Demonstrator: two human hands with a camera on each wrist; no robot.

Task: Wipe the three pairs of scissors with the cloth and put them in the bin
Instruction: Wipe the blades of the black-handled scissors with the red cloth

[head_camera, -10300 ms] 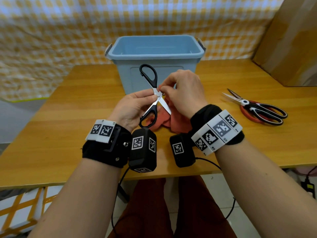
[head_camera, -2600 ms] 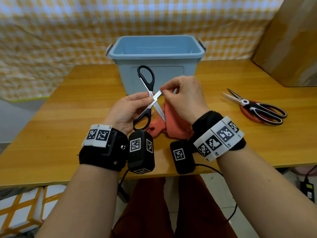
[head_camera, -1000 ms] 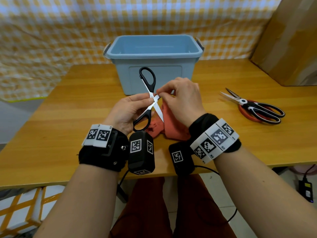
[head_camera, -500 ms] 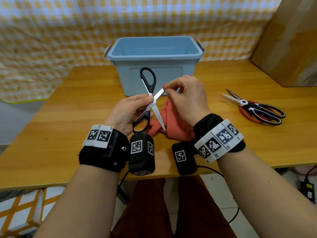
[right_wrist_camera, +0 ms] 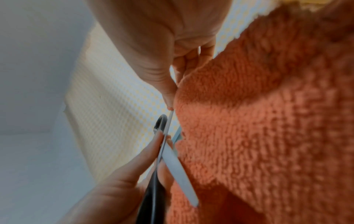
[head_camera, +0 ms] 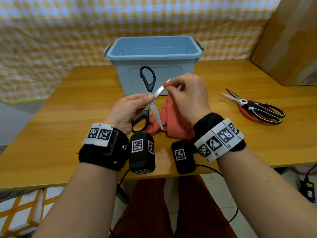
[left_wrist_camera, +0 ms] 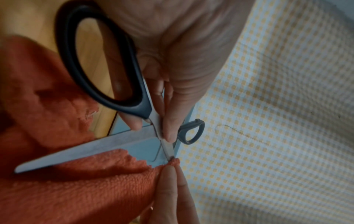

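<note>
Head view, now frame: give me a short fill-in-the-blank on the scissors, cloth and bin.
1. The left hand pinches the black-handled scissors near the pivot, their blades spread ____.
2. The right hand pinches the ____ cloth around one blade's tip.
3. The other scissors lie on the ____.
4. The blue bin shows ____ scissors inside.

Missing words: open; orange; table; no
</note>
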